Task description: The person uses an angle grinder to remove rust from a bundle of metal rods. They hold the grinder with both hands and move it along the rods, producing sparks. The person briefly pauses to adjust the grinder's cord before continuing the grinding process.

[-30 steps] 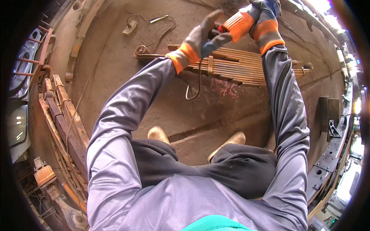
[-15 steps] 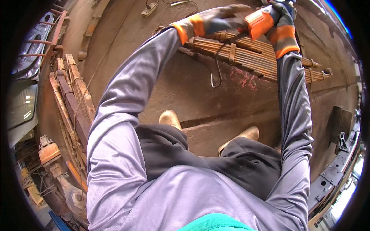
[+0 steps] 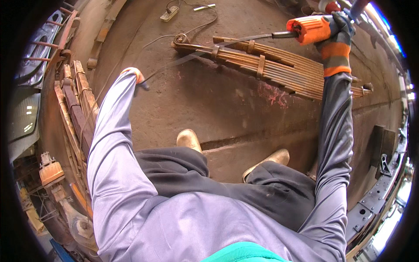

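R hand (image 3: 342,26) raised, gripping – L hand (image 3: 139,81) lowered, mostly hidden.

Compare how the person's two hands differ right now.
The right hand is raised over the leaf spring stack and grips an orange power tool; the left hand hangs low, mostly hidden behind its sleeve, holding nothing visible. Both wear gloves with orange cuffs.

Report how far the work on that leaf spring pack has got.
Done: the rusty leaf spring pack lies on the floor, clamps on. In hand: the right hand grips an orange power tool, its bit pointing along the pack; the left hand, mostly hidden behind its sleeve, holds nothing visible. Left: no leaves separated yet.
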Demonstrator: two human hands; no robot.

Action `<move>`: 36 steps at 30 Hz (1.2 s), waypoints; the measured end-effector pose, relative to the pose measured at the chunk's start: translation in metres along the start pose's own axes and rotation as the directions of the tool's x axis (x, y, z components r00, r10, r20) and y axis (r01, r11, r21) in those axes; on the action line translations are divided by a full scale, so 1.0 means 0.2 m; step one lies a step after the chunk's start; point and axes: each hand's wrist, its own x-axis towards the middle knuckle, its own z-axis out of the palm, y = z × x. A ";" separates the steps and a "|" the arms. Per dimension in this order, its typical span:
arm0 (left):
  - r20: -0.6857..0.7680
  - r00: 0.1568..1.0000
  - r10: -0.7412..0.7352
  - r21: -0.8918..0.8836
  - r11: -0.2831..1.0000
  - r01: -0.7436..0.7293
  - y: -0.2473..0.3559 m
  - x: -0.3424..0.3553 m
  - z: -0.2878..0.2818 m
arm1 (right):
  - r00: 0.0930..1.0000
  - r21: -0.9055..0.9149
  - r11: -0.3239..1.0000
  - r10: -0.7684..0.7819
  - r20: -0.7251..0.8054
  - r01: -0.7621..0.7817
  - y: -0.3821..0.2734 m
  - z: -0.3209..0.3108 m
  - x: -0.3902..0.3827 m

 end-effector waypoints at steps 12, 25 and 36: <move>-0.631 0.322 -0.706 -0.776 0.581 -0.245 -1.12 -0.11 -0.13 | 0.999 0.051 0.998 0.049 -0.002 -0.049 0.11 0.07 -0.05; -0.407 0.131 -0.904 -0.713 0.226 -0.663 -1.08 -0.50 1.64 | 0.939 -0.010 0.942 0.335 0.073 -0.336 0.38 0.19 -0.23; 0.253 0.464 -0.849 -0.426 -0.528 -0.734 -0.86 -0.82 2.79 | 0.820 0.077 0.820 0.552 0.151 -0.567 0.90 0.32 -0.25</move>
